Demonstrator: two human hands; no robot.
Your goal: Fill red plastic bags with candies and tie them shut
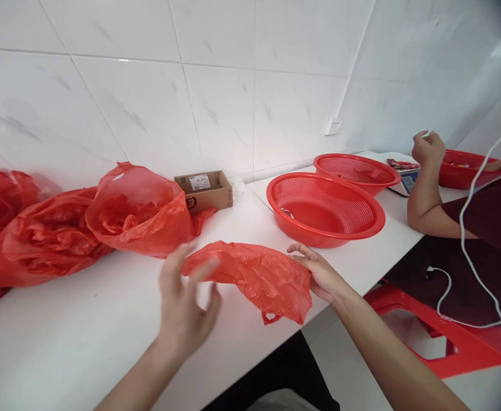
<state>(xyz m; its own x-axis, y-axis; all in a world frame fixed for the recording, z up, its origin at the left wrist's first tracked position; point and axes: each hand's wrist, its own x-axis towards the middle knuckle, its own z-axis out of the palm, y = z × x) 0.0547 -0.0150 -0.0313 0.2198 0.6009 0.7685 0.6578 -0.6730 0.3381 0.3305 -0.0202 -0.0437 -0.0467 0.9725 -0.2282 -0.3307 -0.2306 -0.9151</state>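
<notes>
The red plastic bag [254, 274] hangs creased between your hands, on your side of the near red basket [340, 211] and mostly to its left, with a small loop dangling from its lower edge. Your right hand [323, 277] has thumb and fingers clamped on the bag's right end, just in front of that basket; your left hand [184, 314], farther left of it, has its fingers spread apart over the bag's other end, too blurred for you to count on contact there. The film looks thin and likely to cling to itself, so you would do well to hold the right end firm, take one layer at the left end between thumb and fingertip, and draw gently rather than jerk; mind the loop, which could snag or stretch. Left of the basket, a red bag with its mouth open [165, 228] stands on the white table [83, 337], with crumpled red bags [53, 245] farther left and a cardboard box [216, 200] behind the open one. Just behind the near basket is a second red basket [340, 165]; to its right, a scale [408, 182] and a co-worker's raised hand [430, 147], well apart from yours.
</notes>
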